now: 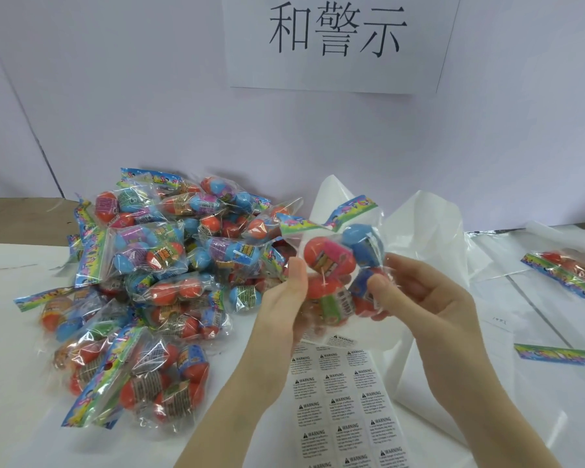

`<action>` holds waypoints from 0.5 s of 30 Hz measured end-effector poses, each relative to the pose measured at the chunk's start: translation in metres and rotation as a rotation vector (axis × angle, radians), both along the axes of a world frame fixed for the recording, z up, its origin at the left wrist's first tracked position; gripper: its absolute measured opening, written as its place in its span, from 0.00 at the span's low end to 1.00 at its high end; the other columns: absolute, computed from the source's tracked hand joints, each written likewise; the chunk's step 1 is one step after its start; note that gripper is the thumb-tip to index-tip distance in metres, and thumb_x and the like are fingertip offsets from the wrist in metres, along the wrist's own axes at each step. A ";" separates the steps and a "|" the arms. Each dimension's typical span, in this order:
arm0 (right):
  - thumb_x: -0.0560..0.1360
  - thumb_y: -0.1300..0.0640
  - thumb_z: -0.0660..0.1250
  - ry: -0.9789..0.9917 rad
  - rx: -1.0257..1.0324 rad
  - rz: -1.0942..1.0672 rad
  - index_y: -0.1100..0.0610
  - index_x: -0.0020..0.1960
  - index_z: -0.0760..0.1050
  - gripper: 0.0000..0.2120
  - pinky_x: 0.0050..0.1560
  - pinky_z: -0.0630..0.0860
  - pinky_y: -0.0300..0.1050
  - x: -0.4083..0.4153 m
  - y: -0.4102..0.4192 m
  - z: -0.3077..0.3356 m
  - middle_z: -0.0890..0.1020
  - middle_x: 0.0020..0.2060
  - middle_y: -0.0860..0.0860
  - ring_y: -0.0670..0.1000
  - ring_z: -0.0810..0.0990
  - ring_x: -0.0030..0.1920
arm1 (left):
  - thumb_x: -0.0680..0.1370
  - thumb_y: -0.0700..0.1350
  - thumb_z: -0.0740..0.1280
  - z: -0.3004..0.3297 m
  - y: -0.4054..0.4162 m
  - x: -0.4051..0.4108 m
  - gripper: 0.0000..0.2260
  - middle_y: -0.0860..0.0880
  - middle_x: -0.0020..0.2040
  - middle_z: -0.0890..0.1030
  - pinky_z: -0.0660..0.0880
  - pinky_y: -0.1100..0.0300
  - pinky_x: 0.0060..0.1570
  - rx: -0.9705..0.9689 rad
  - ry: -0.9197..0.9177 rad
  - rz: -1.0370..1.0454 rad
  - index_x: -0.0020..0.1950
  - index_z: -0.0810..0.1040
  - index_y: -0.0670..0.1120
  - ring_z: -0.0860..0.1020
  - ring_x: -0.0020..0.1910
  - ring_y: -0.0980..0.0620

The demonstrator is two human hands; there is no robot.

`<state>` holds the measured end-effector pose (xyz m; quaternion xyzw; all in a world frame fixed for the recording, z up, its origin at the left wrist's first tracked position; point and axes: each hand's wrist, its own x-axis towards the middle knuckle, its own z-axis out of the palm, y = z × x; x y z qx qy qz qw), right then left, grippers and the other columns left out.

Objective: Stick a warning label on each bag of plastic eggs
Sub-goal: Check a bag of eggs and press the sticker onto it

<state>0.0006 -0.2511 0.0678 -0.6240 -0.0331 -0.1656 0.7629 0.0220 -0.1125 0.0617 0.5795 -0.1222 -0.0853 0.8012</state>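
Both hands grasp one bag of plastic eggs [340, 265] above the table: the left hand [282, 298] pinches its left edge with the thumb on the front, and the right hand [429, 298] clasps its lower right side. The bag stands roughly upright between them, its long axis vertical and its printed header strip on top. Directly below lies the sheet of warning labels [341, 400]. A pile of bags [142, 282] sits to the left, and one bag [564, 270] lies far right.
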 end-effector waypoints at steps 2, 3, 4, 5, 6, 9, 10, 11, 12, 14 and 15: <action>0.57 0.50 0.73 0.009 0.051 0.004 0.51 0.41 0.84 0.13 0.33 0.76 0.35 0.000 -0.003 0.001 0.85 0.34 0.51 0.46 0.81 0.30 | 0.69 0.62 0.63 0.001 0.001 0.001 0.23 0.41 0.38 0.82 0.75 0.63 0.36 -0.026 0.015 0.001 0.41 0.84 0.43 0.77 0.36 0.46; 0.57 0.50 0.73 0.013 0.068 -0.003 0.52 0.42 0.84 0.14 0.33 0.76 0.35 0.001 -0.003 0.001 0.85 0.34 0.52 0.46 0.81 0.30 | 0.70 0.59 0.66 0.001 0.002 0.002 0.22 0.36 0.38 0.81 0.75 0.64 0.33 -0.042 0.015 0.005 0.41 0.83 0.39 0.77 0.34 0.45; 0.57 0.50 0.73 0.017 0.081 -0.012 0.55 0.42 0.84 0.16 0.33 0.77 0.36 0.002 -0.005 0.000 0.85 0.35 0.52 0.46 0.81 0.31 | 0.70 0.56 0.69 0.001 0.003 0.002 0.20 0.34 0.38 0.81 0.75 0.65 0.32 -0.061 0.014 0.007 0.41 0.83 0.38 0.78 0.33 0.46; 0.57 0.50 0.73 0.021 0.093 -0.024 0.56 0.43 0.83 0.17 0.33 0.77 0.36 0.002 -0.005 0.000 0.85 0.35 0.52 0.46 0.81 0.31 | 0.68 0.54 0.71 0.001 0.003 0.002 0.17 0.36 0.37 0.82 0.75 0.66 0.31 -0.076 0.009 0.010 0.42 0.84 0.39 0.79 0.32 0.49; 0.57 0.50 0.73 0.023 0.102 -0.033 0.57 0.44 0.83 0.17 0.33 0.77 0.36 0.003 -0.006 0.000 0.85 0.35 0.52 0.46 0.81 0.31 | 0.66 0.52 0.72 0.001 0.003 0.003 0.14 0.40 0.36 0.83 0.75 0.66 0.30 -0.079 -0.004 0.018 0.42 0.85 0.42 0.79 0.30 0.52; 0.57 0.49 0.73 0.021 0.102 -0.025 0.52 0.42 0.85 0.14 0.34 0.77 0.36 0.003 -0.005 -0.001 0.85 0.36 0.51 0.46 0.81 0.32 | 0.61 0.53 0.70 0.000 0.002 0.003 0.15 0.44 0.35 0.84 0.74 0.67 0.30 -0.063 -0.020 0.076 0.41 0.86 0.45 0.79 0.30 0.55; 0.57 0.49 0.73 0.018 0.103 -0.021 0.51 0.42 0.85 0.14 0.34 0.77 0.36 0.003 -0.004 -0.001 0.85 0.36 0.51 0.46 0.81 0.32 | 0.61 0.54 0.69 -0.001 0.002 0.004 0.16 0.44 0.36 0.84 0.74 0.67 0.31 -0.062 -0.022 0.084 0.41 0.86 0.45 0.79 0.31 0.54; 0.58 0.49 0.73 0.016 0.106 -0.021 0.51 0.42 0.85 0.14 0.34 0.77 0.36 0.003 -0.004 -0.001 0.85 0.36 0.51 0.46 0.81 0.32 | 0.61 0.54 0.69 -0.001 0.002 0.003 0.16 0.44 0.36 0.84 0.75 0.67 0.31 -0.059 -0.027 0.087 0.42 0.86 0.45 0.80 0.32 0.54; 0.58 0.49 0.73 0.013 0.107 -0.022 0.50 0.42 0.85 0.14 0.34 0.77 0.36 0.002 -0.004 -0.001 0.85 0.36 0.51 0.46 0.81 0.32 | 0.62 0.54 0.69 -0.001 0.002 0.003 0.16 0.44 0.38 0.85 0.76 0.66 0.32 -0.054 -0.037 0.083 0.42 0.86 0.46 0.81 0.34 0.53; 0.58 0.49 0.72 0.009 0.100 -0.031 0.51 0.42 0.85 0.14 0.34 0.77 0.36 0.002 -0.005 -0.001 0.85 0.36 0.51 0.46 0.81 0.32 | 0.65 0.51 0.72 0.000 0.004 0.003 0.11 0.44 0.39 0.85 0.77 0.66 0.33 -0.044 -0.057 0.067 0.43 0.86 0.47 0.83 0.36 0.51; 0.59 0.49 0.72 0.010 0.100 -0.038 0.52 0.43 0.85 0.14 0.35 0.77 0.36 0.002 -0.006 -0.001 0.85 0.36 0.51 0.46 0.81 0.32 | 0.67 0.48 0.75 0.000 0.004 0.003 0.08 0.44 0.39 0.85 0.77 0.66 0.34 -0.043 -0.060 0.058 0.43 0.86 0.48 0.83 0.36 0.51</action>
